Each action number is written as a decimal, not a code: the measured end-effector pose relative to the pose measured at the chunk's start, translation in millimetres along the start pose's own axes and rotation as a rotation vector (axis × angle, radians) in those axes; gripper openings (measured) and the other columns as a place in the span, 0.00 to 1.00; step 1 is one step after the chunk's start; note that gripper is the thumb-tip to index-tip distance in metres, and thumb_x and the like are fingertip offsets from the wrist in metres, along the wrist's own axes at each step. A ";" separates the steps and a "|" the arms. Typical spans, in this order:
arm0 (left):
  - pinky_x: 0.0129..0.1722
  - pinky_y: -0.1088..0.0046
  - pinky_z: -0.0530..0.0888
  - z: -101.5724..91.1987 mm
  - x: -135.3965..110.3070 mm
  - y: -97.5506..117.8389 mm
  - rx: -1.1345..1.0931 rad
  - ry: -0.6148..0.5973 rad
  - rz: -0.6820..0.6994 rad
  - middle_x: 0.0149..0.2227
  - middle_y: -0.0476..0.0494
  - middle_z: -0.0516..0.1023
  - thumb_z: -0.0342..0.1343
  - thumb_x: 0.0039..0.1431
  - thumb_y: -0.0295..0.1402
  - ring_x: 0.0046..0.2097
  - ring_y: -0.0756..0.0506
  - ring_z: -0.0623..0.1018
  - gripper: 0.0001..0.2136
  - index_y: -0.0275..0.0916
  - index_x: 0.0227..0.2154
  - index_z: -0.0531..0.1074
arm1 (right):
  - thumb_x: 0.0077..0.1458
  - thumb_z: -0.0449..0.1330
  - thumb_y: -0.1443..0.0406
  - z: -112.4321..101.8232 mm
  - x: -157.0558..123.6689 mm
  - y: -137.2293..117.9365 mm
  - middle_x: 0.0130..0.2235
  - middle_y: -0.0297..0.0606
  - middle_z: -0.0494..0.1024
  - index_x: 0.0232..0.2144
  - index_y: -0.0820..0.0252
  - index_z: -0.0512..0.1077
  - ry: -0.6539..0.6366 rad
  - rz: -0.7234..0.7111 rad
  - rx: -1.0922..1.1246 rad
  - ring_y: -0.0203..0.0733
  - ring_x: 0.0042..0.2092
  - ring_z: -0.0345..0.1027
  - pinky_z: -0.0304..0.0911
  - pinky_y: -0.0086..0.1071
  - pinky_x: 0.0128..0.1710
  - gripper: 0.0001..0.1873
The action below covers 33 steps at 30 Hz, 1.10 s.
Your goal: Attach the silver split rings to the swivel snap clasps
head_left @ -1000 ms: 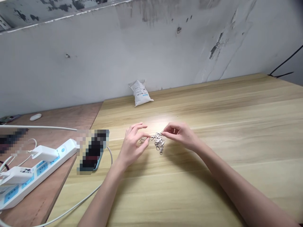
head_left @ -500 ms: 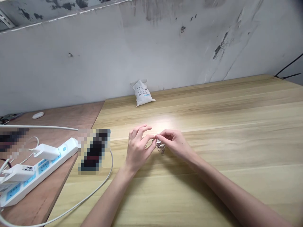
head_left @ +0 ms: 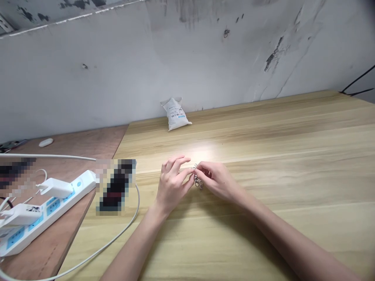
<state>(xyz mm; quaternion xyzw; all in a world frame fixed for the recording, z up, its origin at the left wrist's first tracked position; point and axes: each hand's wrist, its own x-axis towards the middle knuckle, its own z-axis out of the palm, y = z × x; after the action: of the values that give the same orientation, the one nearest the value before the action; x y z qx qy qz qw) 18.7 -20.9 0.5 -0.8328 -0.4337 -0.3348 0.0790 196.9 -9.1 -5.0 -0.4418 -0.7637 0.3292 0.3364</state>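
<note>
Well nearer the person than the white pouch [head_left: 175,114], the left hand [head_left: 172,183] and right hand [head_left: 216,181] meet, each pinching a bunch of metal clasps [head_left: 198,181] between thumb and forefinger (other fingers loosely curled) just above the table [head_left: 278,164]. The hold looks slight, so a tug might scatter loose pieces.

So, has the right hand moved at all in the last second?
Yes. Judged against the white bag by the wall, the right hand has shifted left and nearer the person, closing on the left hand over the metal clasps.
</note>
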 end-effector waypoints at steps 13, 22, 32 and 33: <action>0.51 0.59 0.69 0.5 -1.5 -2.5 0.020 -0.111 0.019 0.50 0.42 0.77 0.56 0.60 0.29 0.54 0.39 0.72 0.05 0.43 0.34 0.77 | 0.63 0.48 0.65 1.9 -1.5 1.2 0.23 0.30 0.69 0.22 0.58 0.62 -0.019 -0.038 -0.124 0.33 0.25 0.57 0.48 0.27 0.28 0.16; 0.50 0.61 0.69 0.5 -1.8 -3.1 -0.005 -0.103 0.080 0.49 0.44 0.78 0.55 0.61 0.27 0.54 0.41 0.73 0.06 0.42 0.33 0.77 | 0.59 0.52 0.66 3.4 0.1 1.3 0.22 0.30 0.69 0.20 0.58 0.61 -0.011 0.023 -0.108 0.33 0.25 0.57 0.48 0.27 0.27 0.15; 0.50 0.62 0.69 -1.8 0.3 -3.3 -0.019 -0.058 0.052 0.49 0.45 0.78 0.56 0.59 0.27 0.54 0.41 0.73 0.06 0.43 0.32 0.76 | 0.61 0.51 0.67 1.5 -1.4 0.1 0.24 0.30 0.71 0.24 0.59 0.65 -0.041 -0.010 -0.025 0.32 0.25 0.58 0.49 0.27 0.27 0.13; 0.49 0.62 0.69 -2.2 0.5 -3.0 -0.021 -0.052 0.050 0.48 0.44 0.78 0.56 0.59 0.26 0.53 0.41 0.73 0.06 0.43 0.32 0.76 | 0.61 0.51 0.67 1.6 -1.4 0.2 0.24 0.30 0.70 0.23 0.59 0.65 -0.047 -0.013 -0.021 0.32 0.25 0.58 0.49 0.27 0.27 0.13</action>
<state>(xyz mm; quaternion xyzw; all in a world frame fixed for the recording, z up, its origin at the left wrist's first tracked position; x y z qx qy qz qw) 15.5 -19.6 2.0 -0.8526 -0.4110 -0.3157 0.0672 196.2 -10.7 -6.4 -0.4326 -0.7777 0.3292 0.3157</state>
